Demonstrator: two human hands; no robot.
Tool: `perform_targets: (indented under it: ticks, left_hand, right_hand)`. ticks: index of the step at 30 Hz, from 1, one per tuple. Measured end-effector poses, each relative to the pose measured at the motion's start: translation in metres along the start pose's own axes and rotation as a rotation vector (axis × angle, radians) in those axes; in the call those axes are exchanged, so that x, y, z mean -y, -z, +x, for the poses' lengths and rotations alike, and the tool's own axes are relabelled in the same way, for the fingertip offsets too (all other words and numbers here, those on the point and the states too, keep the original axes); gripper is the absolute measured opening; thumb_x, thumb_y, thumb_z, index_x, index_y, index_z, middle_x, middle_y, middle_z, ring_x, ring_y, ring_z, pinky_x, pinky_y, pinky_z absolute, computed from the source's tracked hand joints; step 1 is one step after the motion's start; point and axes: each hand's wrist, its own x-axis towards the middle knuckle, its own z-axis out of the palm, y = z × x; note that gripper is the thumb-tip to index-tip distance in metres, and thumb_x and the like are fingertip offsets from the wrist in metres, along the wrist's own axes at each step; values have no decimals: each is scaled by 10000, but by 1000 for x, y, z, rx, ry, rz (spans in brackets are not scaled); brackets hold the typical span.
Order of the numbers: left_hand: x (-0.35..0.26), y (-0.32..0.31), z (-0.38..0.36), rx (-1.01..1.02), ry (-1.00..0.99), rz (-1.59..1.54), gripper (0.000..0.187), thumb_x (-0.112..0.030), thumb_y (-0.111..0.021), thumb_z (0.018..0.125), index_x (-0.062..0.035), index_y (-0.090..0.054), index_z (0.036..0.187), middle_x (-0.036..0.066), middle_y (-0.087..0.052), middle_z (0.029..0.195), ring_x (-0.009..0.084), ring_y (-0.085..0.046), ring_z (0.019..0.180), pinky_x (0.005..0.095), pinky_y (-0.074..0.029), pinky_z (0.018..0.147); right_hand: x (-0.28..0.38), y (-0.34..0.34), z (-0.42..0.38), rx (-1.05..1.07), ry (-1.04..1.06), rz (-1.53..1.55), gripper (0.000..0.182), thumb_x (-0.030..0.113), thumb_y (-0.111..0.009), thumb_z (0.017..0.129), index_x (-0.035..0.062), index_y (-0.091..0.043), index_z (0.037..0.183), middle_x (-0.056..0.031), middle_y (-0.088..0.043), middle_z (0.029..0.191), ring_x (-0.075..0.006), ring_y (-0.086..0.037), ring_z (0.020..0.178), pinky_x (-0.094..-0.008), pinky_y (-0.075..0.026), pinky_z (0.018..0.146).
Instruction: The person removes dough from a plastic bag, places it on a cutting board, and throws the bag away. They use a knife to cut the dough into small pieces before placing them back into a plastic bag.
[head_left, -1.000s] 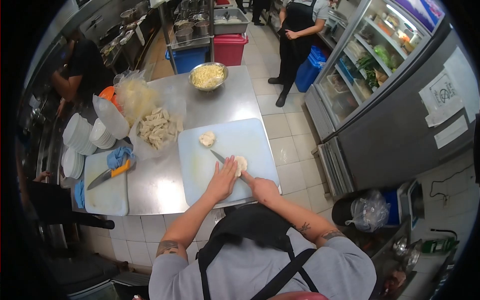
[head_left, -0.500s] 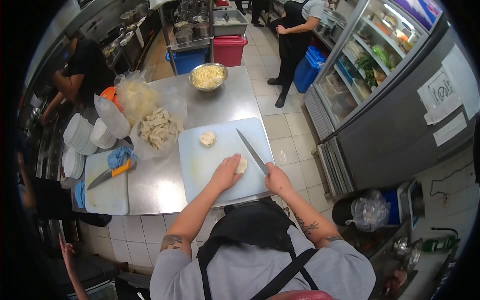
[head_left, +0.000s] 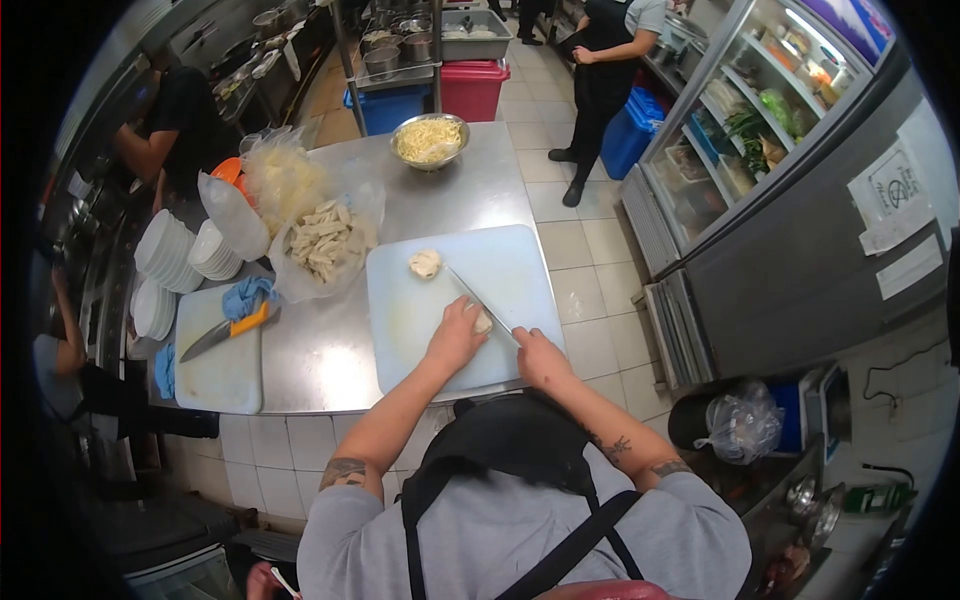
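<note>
On the pale blue-white cutting board (head_left: 400, 345), my left hand (head_left: 455, 336) is curled over a pale, roundish piece of food (head_left: 483, 324), pressing it down; part of the piece is hidden under the fingers. My right hand (head_left: 543, 358) is wrapped round the handle of a long kitchen knife (head_left: 485, 300). The blade slants up and left across the board, right beside my left fingertips and the piece. A second pale lump of food (head_left: 425, 264) lies near the knife tip, towards the board's far edge.
A plastic bag of pale strips (head_left: 322, 243) stands left of the board. Further left are stacked white bowls (head_left: 165, 250) and another board (head_left: 235, 370) with an orange-handled knife (head_left: 240, 324). A metal bowl of noodles (head_left: 430, 141) sits behind; a person (head_left: 600, 80) stands beyond the table.
The knife has swung left across the board, from apart on the right to right beside my left fingers and the piece. The whole view has shifted slightly.
</note>
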Motion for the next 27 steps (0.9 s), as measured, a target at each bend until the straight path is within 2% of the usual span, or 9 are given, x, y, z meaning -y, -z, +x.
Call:
perform_targets:
  ticks: [2,4,7,10,14,17,20,23,27]
  left_hand:
    - [8,-2,-2,27,34,-73,668,-142,-813,812,27,-524,1391,225,-547,1393,409,-502,1313,462,-474,1091]
    - [12,-3,0,-32,23,-84,636,-135,-816,805,15,-535,1355,228,-559,1361,410,-512,1292,468,-477,1072]
    - [10,-11,2,-124,29,-127,585,-130,-822,792,-4,-551,1295,221,-580,1317,411,-526,1254,476,-482,1042]
    - [4,-10,17,-181,45,-123,557,-133,-831,780,-11,-561,1252,202,-603,1275,407,-534,1224,480,-484,1018]
    - [1,-15,1,-211,54,-122,557,-144,-853,761,-29,-576,1230,165,-618,1254,397,-541,1186,474,-492,993]
    - [13,-19,-4,-281,13,-110,559,-165,-893,723,-37,-603,1184,145,-633,1205,383,-559,1113,447,-508,954]
    - [12,-17,-5,-239,40,-122,545,-173,-880,738,-59,-603,1193,130,-619,1227,385,-541,1148,457,-500,982]
    - [10,-19,-3,-264,37,-128,551,-195,-891,730,-52,-608,1181,132,-612,1223,390,-539,1142,466,-497,981]
    - [16,-22,-3,-336,-42,-151,530,-178,-869,760,-35,-618,1203,158,-590,1249,388,-546,1141,462,-496,977]
  right_hand:
    - [-4,-1,4,-61,15,25,250,54,-565,929,46,-549,1178,-281,-632,1030,-507,-642,914,-583,-533,794]
    - [-10,-2,4,-161,16,48,230,52,-566,924,14,-563,1151,-291,-640,1024,-509,-644,903,-578,-535,800]
    - [-32,2,11,-109,-36,-26,220,66,-535,938,-12,-543,1144,-309,-627,1063,-500,-665,953,-573,-551,835]
    - [-18,16,13,7,-121,-112,205,81,-542,938,-36,-556,1107,-321,-635,1047,-497,-673,962,-568,-558,844]
    - [13,9,2,117,-35,-147,190,87,-528,954,-11,-538,1116,-323,-634,1074,-491,-691,918,-550,-577,816]
    - [7,1,8,117,-1,-171,187,82,-501,964,-4,-523,1128,-316,-655,1040,-483,-700,891,-546,-581,795]
    - [3,0,9,106,-19,-185,156,124,-501,979,0,-516,1072,-276,-688,903,-491,-687,820,-572,-563,752]
    - [8,8,12,100,-65,-215,171,131,-496,982,7,-501,1100,-251,-703,872,-485,-693,802,-569,-567,750]
    - [9,12,16,48,-99,-217,182,133,-486,983,17,-492,1123,-263,-697,922,-486,-695,836,-571,-566,759]
